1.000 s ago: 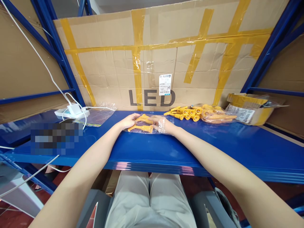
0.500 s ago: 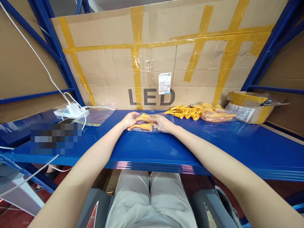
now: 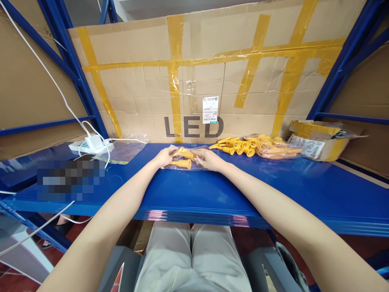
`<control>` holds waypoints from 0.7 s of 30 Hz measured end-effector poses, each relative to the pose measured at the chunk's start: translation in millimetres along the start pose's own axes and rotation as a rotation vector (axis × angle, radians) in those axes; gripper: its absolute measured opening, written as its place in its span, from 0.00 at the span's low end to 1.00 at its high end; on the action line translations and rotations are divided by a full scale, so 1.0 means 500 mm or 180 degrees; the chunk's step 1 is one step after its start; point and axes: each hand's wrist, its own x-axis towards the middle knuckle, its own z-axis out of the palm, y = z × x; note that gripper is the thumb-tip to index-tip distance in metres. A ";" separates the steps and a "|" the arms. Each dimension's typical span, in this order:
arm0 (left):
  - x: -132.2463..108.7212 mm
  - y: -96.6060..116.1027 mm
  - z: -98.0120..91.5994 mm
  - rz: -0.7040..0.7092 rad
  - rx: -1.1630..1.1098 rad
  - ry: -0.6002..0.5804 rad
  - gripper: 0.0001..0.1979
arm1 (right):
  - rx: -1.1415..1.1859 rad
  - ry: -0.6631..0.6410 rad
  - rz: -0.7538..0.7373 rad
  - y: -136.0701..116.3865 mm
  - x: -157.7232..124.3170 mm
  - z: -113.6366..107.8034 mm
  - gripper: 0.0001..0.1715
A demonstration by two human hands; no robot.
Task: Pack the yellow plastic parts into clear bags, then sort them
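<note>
A small clear plastic bag (image 3: 194, 162) with orange plastic plugs (image 3: 181, 163) inside lies on the blue shelf (image 3: 212, 190) in front of me. My left hand (image 3: 164, 157) grips the bag's left end, fingers curled on it. My right hand (image 3: 209, 159) holds the bag's right end, fingers closed over the plastic. Both forearms stretch straight out over the shelf edge.
A pile of loose orange plugs (image 3: 240, 145) and a filled bag (image 3: 279, 151) lie right of my hands. A taped cardboard box (image 3: 319, 140) sits far right. A white power strip (image 3: 91, 144) with cables and flat plastic bags (image 3: 121, 151) are at left. Taped cardboard marked LED (image 3: 194, 125) forms the back wall.
My hands have drawn the bag slightly closer together and lifted its top plug; the camera shifted a little. Otherwise little has moved.
</note>
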 end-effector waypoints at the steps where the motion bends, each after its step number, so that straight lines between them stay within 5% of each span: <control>1: -0.004 0.005 -0.003 0.0058 0.0075 -0.0036 0.28 | -0.0086 0.0006 0.0172 -0.004 0.000 -0.006 0.18; 9: -0.025 0.013 -0.043 -0.0292 0.0725 0.0059 0.32 | -0.1293 0.0480 0.1763 0.005 -0.008 -0.072 0.15; 14: -0.020 -0.015 -0.066 -0.0482 0.1101 0.0192 0.35 | -0.1597 -0.0019 0.2407 0.056 -0.040 -0.093 0.24; 21: -0.012 -0.026 -0.076 -0.0615 0.1209 0.0178 0.38 | -0.1798 -0.0647 0.2570 0.067 -0.045 -0.084 0.27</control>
